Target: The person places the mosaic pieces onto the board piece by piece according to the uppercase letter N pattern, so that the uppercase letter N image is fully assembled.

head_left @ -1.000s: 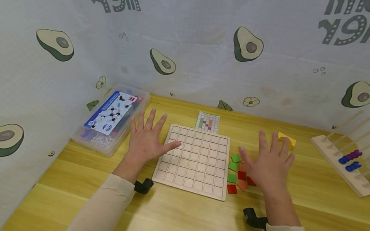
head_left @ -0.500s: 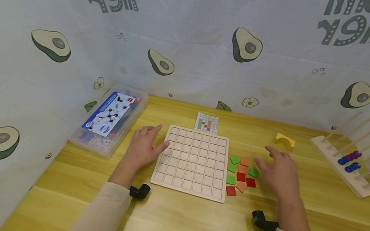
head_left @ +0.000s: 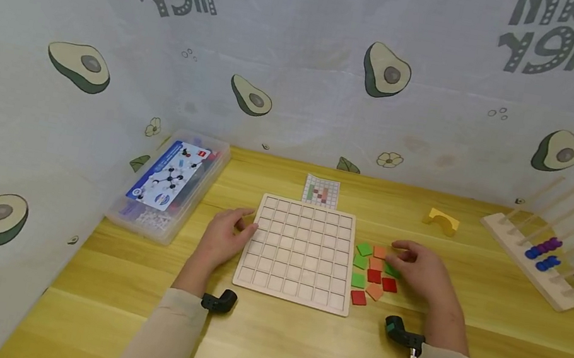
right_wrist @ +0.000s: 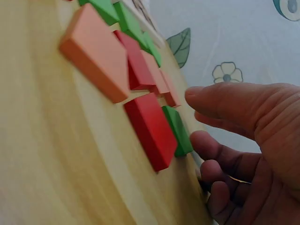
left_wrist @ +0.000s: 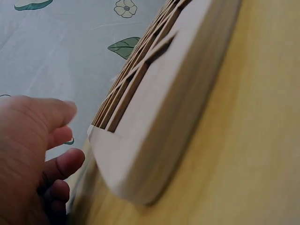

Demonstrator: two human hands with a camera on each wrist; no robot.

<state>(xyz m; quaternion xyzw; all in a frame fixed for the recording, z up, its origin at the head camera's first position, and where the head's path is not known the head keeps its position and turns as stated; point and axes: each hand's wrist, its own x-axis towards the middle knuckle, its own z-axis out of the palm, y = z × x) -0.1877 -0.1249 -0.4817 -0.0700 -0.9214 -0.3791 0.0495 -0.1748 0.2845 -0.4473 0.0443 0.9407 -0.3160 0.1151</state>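
Note:
My left hand [head_left: 223, 237] is at the left edge of a pale wooden grid board [head_left: 300, 245], fingers loosely bent. In the left wrist view, the thumb and fingertips sit just beside the board's corner [left_wrist: 126, 164], with nothing between them. My right hand [head_left: 423, 273] hovers low at the right side of a group of small square tiles. Its thumb and bent fingers are parted around a green tile [right_wrist: 177, 131], with the index fingertip right at that tile's edge. A red tile [right_wrist: 151, 131] lies in front of it, and an orange tile [right_wrist: 96, 54] is further left.
Behind the board lies a paper card [head_left: 322, 191] with a coloured grid pattern. A clear plastic case [head_left: 169, 177] stands at the left. A yellow arch block [head_left: 442, 220] sits back right, near a wooden peg rack [head_left: 532, 260] bearing purple and blue beads. A printed cloth hangs behind.
Both hands, spread wide and raised a second ago, have come down with fingers bending. The left has reached the board's left edge; the right has moved in beside the green tile.

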